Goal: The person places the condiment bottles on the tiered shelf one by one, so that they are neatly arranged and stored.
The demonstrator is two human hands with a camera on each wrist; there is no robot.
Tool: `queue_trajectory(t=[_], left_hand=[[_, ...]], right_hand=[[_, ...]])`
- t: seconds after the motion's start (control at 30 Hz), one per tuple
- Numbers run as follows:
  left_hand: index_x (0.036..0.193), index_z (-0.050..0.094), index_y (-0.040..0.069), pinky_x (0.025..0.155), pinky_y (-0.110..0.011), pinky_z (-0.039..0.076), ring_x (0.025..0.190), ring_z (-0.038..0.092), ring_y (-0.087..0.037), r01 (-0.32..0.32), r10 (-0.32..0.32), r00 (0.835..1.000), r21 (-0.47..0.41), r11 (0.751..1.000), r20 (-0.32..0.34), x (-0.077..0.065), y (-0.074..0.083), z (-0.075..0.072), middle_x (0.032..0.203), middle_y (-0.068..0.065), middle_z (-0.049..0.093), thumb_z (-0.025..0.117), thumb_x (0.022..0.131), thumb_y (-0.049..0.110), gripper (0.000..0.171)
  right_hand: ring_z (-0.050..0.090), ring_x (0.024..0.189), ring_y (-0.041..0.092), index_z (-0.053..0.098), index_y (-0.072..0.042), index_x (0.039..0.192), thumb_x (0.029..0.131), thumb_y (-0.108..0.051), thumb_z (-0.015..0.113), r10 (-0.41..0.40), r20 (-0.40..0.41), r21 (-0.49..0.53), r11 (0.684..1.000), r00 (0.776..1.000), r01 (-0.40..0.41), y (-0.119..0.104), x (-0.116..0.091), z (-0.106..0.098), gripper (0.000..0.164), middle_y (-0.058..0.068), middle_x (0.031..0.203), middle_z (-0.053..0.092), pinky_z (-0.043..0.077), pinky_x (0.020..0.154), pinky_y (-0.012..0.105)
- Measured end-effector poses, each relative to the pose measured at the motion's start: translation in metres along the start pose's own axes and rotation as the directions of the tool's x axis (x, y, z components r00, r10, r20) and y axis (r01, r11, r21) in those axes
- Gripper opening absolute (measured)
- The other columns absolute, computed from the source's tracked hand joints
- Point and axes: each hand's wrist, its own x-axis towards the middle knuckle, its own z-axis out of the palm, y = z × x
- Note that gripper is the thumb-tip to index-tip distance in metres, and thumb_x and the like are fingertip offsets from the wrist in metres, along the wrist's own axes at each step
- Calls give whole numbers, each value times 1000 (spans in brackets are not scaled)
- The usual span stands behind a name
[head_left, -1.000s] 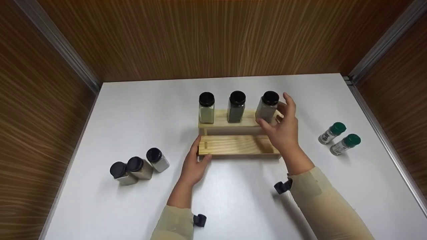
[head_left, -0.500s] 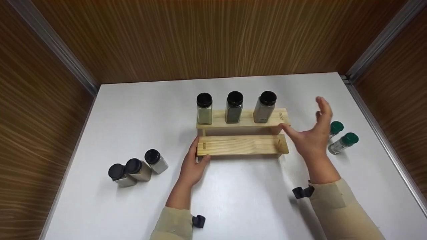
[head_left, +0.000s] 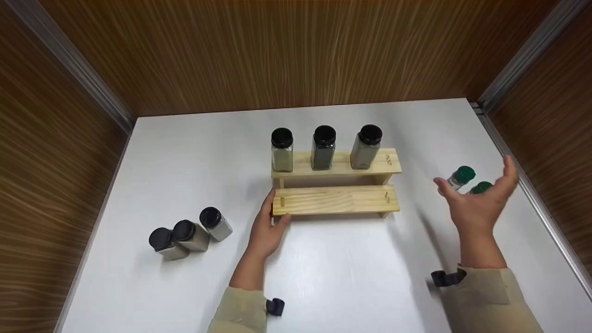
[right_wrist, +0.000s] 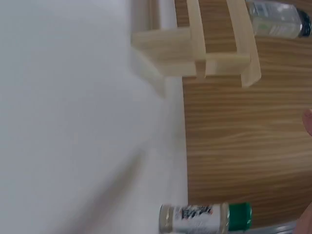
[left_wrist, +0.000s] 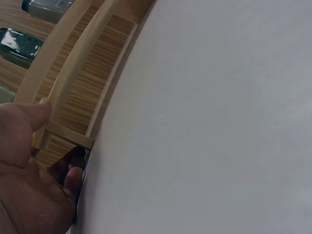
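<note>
Rack [head_left: 335, 200]: held, L hand [head_left: 268, 233] fingers | R hand [head_left: 477, 210]: fingers wide, nr grn-cap jars [head_left: 464, 175]

Green-capped bottle [right_wrist: 195, 218] low in view, wooden rack [right_wrist: 165, 41] and black-capped jar [right_wrist: 275, 20] up top

The rack [head_left: 335, 200] and green-capped jars [head_left: 464, 174] bound a free lane of white tabletop [head_left: 418, 196].
</note>
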Motion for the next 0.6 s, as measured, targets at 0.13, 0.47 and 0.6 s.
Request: queue_trajectory(t=[0.13, 0.47, 0.6], left_hand=[[169, 22, 6, 126, -54, 26, 154, 32, -41, -13, 13, 1000, -6, 1000, -4, 0, 0, 0, 167, -26, 33, 66, 104, 9, 78], [169, 23, 7, 126, -52, 27, 155, 31, -40, -8, 8, 1000, 7, 1000, -16, 2, 1, 0, 168, -24, 32, 67, 104, 7, 79], [169, 23, 9, 126, -50, 28, 155, 32, -39, 6, -6, 1000, 12, 1000, -16, 1, 1, 1, 169, -23, 31, 67, 104, 8, 79]], right_hand=[[12, 156, 6, 14, -22, 167, 78, -14, 95, 145, 3, 0, 989, 989, -145, 14, 3, -11, 121, -4, 171, 18, 9, 125, 29], [14, 158, 10, 7, -33, 166, 82, -14, 91, 374, 67, 90, 921, 925, -379, 54, 2, -19, 120, -4, 172, 14, 17, 125, 26], [14, 159, 14, 6, -39, 165, 84, -14, 90, 462, 104, 103, 876, 881, -471, 62, 2, -19, 120, -2, 173, 14, 17, 127, 31]])
